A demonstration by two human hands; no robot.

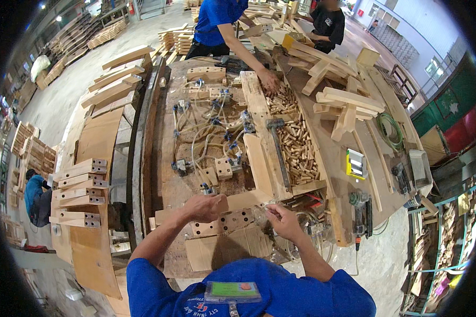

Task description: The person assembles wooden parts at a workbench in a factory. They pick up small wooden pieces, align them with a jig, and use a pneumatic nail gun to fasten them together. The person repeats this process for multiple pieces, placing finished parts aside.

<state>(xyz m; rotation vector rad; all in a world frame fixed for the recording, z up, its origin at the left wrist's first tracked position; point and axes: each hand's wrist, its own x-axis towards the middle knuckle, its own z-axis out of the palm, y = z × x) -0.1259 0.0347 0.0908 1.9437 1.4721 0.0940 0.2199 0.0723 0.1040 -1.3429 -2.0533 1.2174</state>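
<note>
My left hand (206, 207) is closed on a pale wooden piece (247, 199) that lies crosswise at the near side of the workbench. At the right end of that piece, my right hand (284, 222) has its fingertips pinched together; whatever is between them is too small to make out. Just below the piece sits a wooden block with dark round holes (234, 221), partly covered by my left forearm. A sheet of cardboard (217, 253) lies nearest me. Beyond my right hand, a hammer (279, 156) rests beside a trough of loose wooden dowels (299, 150).
Clamping fixtures with clear hoses (214, 134) cover the bench's middle. A co-worker's hand (268, 80) reaches into the dowels' far end. Drilled wooden legs (82, 182) lie on the left table. Stacked wooden parts (349, 108) and a power tool (360, 214) are on the right.
</note>
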